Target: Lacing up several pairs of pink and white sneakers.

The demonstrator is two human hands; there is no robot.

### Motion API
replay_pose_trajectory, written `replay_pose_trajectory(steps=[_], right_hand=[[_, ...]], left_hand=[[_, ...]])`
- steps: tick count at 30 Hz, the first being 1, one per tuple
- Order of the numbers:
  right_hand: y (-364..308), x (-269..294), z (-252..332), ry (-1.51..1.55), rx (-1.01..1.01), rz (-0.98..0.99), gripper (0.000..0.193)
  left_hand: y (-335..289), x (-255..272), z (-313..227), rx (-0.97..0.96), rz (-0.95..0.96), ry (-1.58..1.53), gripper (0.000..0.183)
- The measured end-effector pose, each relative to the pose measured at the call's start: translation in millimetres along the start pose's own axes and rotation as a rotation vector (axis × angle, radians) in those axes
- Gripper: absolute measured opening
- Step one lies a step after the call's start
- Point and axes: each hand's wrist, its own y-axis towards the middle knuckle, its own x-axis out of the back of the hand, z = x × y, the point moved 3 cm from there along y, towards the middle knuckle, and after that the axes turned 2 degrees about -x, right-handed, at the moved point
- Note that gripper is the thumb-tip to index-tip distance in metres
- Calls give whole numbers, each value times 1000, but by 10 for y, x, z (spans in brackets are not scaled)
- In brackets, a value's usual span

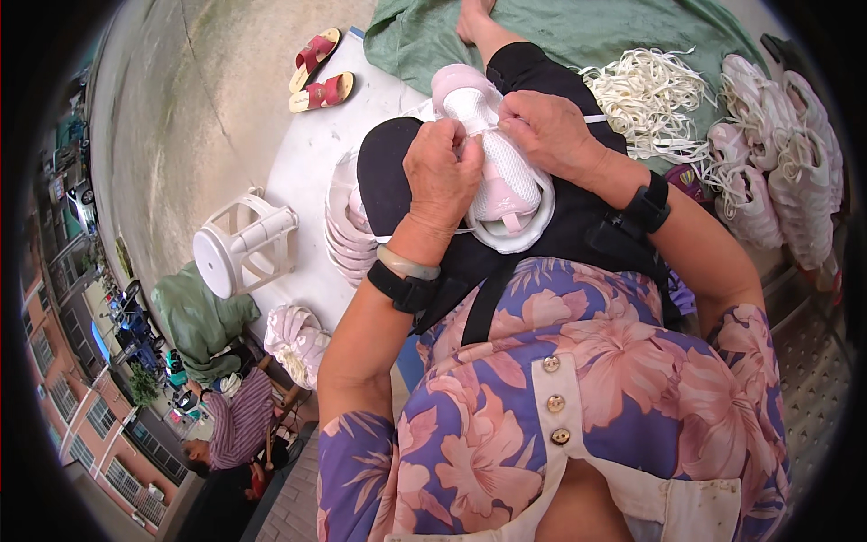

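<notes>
Both pinching: left hand (442, 173) and right hand (553, 133) grip the pink-and-white shoe (494, 157) at 1 o'clock, can't tell if there's lace. I'd keep the tongue (502, 186) flat, tug evenly.

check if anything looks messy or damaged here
No clear spill or damage. The white cords lie in a loose tangle on the green cloth, and the red sandals sit unevenly, at different angles. The pink-and-white shoe looks intact, though the left hand and right hand partly cover it.
</notes>
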Motion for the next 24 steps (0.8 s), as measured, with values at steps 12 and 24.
replay_pose_trajectory(steps=[12,24], right_hand=[[14,2,14,-81,55,4,16],[44,-51,14,-66,63,34,15]], left_hand=[[-16,-8,21,27,-9,-27,16],[-29,-22,43,41,4,-16,17]])
